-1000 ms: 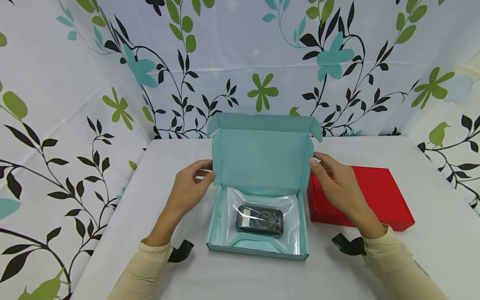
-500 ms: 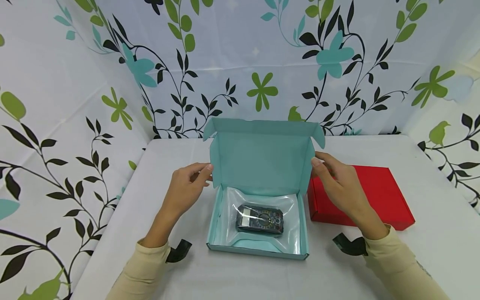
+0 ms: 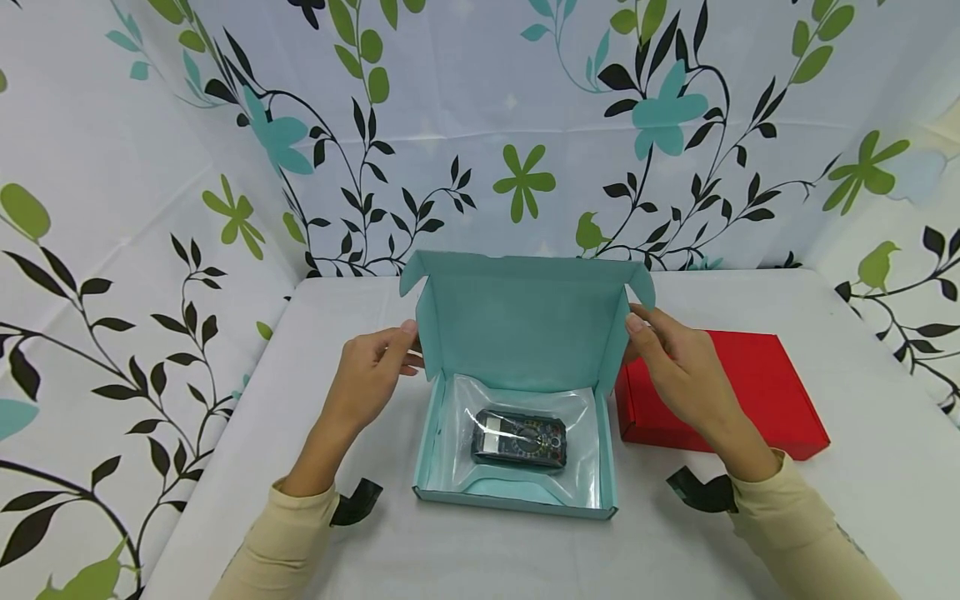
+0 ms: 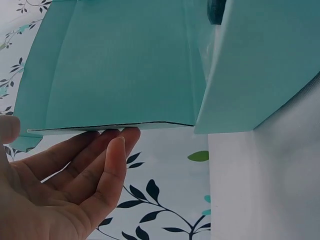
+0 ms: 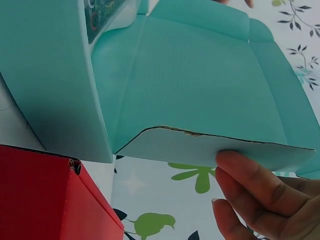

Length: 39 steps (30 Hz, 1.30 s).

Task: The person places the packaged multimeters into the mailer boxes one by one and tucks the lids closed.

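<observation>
A teal cardboard box has its lid raised and leaning toward me. In it lies a black multimeter on a clear plastic bag. With its fingers extended, my left hand touches the lid's left side flap; in the left wrist view, its fingertips rest along the flap's outer side and the thumb stands apart. At the lid's right side flap, my right hand rests its fingers on the outside, as the right wrist view shows.
A closed red box sits beside the teal box, partly behind my right hand. Both rest on a white-covered table. Leaf-patterned cloth hangs at the back and sides. Black straps show at both wrists.
The lid has tilted forward toward me, its top edge coming lower. My left hand has shifted slightly left and its thumb has moved up; the right has moved only slightly. The multimeter stays put.
</observation>
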Motion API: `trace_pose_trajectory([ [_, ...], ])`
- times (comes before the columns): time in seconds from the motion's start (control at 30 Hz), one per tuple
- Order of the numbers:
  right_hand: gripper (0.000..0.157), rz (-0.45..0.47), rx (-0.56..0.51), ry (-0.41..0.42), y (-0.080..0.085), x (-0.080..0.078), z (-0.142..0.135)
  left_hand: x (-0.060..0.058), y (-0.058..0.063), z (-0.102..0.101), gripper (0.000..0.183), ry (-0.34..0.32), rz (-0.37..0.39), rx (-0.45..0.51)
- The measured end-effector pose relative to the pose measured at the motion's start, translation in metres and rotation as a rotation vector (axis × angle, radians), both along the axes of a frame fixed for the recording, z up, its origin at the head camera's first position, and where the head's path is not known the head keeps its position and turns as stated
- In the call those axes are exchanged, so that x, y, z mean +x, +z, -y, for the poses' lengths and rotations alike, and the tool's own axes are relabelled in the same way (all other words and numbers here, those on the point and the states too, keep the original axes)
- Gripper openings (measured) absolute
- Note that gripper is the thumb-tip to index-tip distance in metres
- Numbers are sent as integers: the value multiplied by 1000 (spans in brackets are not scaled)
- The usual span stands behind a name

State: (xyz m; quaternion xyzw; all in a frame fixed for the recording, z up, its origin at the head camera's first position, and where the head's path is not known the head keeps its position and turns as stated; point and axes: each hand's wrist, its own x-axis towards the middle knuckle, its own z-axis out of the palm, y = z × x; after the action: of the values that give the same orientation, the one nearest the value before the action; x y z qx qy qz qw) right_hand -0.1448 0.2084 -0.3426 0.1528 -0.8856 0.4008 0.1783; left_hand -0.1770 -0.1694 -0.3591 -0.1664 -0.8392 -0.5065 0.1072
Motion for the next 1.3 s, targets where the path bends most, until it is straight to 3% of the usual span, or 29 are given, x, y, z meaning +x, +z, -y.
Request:
trace_pose_trajectory([
  [0.23,50,4,18,-7,1,1,1,1,1,-1,50,-10,10,12],
  [0.57,50,26,1,27,1,4,1,3,2,-2,53,29,23,-7],
  [1.3,25,-11,43,45,0,1,2,6,1,-1,52,26,10,-68],
])
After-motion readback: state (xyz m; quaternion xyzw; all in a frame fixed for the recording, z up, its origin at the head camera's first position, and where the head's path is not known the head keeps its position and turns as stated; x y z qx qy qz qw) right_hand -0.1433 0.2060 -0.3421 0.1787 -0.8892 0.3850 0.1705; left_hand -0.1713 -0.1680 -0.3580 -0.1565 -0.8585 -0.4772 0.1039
